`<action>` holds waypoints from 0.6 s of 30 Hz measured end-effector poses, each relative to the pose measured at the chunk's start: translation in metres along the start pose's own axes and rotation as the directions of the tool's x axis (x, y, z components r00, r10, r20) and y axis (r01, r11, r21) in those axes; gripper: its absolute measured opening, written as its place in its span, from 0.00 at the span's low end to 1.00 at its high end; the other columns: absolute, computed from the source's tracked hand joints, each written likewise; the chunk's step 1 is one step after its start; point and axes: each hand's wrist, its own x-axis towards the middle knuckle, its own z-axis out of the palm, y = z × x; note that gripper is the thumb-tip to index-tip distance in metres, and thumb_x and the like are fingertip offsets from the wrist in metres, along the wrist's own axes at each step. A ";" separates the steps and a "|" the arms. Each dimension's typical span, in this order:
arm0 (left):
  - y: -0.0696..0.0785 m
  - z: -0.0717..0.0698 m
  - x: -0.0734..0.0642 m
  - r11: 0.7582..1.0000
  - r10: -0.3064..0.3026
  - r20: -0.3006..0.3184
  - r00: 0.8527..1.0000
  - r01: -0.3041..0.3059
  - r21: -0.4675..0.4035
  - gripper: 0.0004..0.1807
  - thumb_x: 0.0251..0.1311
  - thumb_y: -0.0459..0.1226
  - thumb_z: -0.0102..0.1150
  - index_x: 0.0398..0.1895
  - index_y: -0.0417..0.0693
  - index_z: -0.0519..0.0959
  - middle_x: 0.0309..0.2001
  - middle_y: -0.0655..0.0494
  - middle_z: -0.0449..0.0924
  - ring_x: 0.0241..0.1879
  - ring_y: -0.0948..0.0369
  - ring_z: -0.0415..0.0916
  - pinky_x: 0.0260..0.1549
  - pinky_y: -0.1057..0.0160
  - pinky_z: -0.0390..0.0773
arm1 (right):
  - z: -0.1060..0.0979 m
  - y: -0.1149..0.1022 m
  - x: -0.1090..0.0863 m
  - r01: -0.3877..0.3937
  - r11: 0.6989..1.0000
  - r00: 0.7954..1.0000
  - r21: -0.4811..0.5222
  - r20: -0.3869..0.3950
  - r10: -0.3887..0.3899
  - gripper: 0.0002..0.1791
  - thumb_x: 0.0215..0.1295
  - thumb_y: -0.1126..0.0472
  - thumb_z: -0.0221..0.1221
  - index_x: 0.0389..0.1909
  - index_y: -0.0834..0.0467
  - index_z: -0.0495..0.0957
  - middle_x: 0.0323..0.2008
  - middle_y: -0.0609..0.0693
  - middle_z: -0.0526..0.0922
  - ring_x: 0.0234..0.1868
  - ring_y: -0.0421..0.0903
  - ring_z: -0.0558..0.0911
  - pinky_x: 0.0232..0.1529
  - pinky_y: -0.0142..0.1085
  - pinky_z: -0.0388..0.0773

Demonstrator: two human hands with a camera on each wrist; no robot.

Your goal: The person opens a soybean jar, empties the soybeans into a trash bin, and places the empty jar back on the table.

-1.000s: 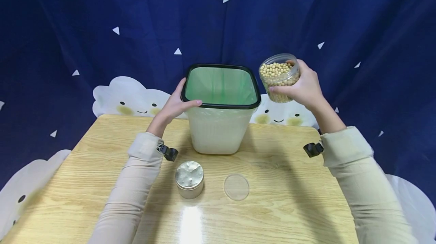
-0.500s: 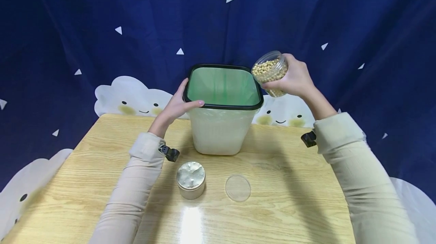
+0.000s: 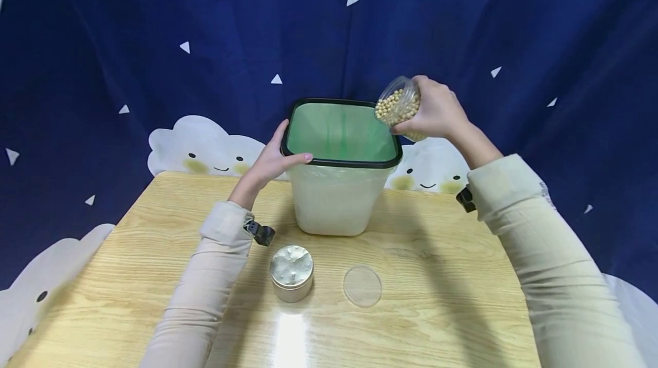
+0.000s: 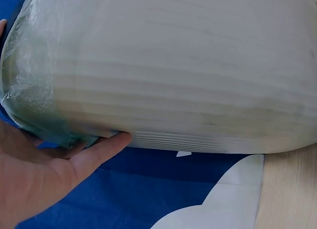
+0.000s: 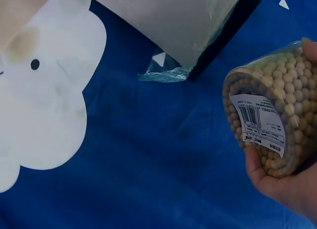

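Your right hand (image 3: pixel 436 111) is raised, its fingers and thumb curved round the sides of the jar (image 3: pixel 400 104), which tips left. Beans (image 3: pixel 388 107) lie inside it, by your right fingertips; a label (image 5: pixel 258 122) shows on its base. Left of those fingers stands the bin (image 3: pixel 331 199); whether the jar touches its rim (image 3: pixel 354 163), you cannot tell. Your left hand (image 3: pixel 271 159) spans the bin's near left corner, spread wide, thumb along the rim, fingers fairly straight against the outer wall, where the liner (image 4: pixel 32 90) folds over. Nearer you than your left fingers sit a tin (image 3: pixel 292 282) and, right of it, a clear disc (image 3: pixel 362 286), both on the table (image 3: pixel 437 299). Behind both hands hangs a curtain (image 3: pixel 231 25).
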 end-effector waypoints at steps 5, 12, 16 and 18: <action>0.000 0.001 0.000 1.000 0.003 -0.001 1.000 -0.003 -0.004 0.55 0.48 0.45 0.66 0.72 0.53 0.38 0.71 0.54 0.38 0.68 0.59 0.37 0.64 0.53 0.44 | -0.002 -0.006 0.004 0.028 0.996 0.999 -0.081 0.034 -0.026 0.45 0.32 0.47 0.72 0.51 0.65 0.65 0.42 0.61 0.74 0.41 0.58 0.73 0.41 0.52 0.70; 0.000 0.001 0.000 1.000 0.007 0.001 1.000 -0.007 -0.010 0.55 0.48 0.45 0.66 0.72 0.54 0.38 0.71 0.55 0.38 0.68 0.59 0.37 0.64 0.53 0.44 | -0.006 -0.015 0.010 0.053 0.982 0.996 -0.184 0.085 -0.038 0.46 0.33 0.45 0.72 0.52 0.66 0.65 0.41 0.61 0.72 0.41 0.59 0.72 0.40 0.54 0.70; -0.001 0.001 0.000 1.000 0.007 -0.005 1.000 -0.007 -0.013 0.55 0.47 0.45 0.66 0.72 0.53 0.39 0.71 0.55 0.38 0.68 0.59 0.37 0.64 0.53 0.44 | -0.009 -0.018 0.015 0.071 0.973 0.994 -0.219 0.096 -0.051 0.47 0.33 0.46 0.72 0.52 0.67 0.64 0.42 0.62 0.72 0.41 0.60 0.71 0.40 0.54 0.70; -0.001 0.001 0.000 1.000 0.007 -0.005 1.000 -0.007 -0.011 0.55 0.47 0.45 0.66 0.72 0.53 0.39 0.71 0.54 0.38 0.68 0.59 0.37 0.64 0.52 0.44 | -0.010 -0.019 0.016 0.084 0.968 0.993 -0.237 0.099 -0.062 0.47 0.33 0.46 0.72 0.52 0.68 0.63 0.43 0.63 0.72 0.42 0.60 0.71 0.41 0.55 0.69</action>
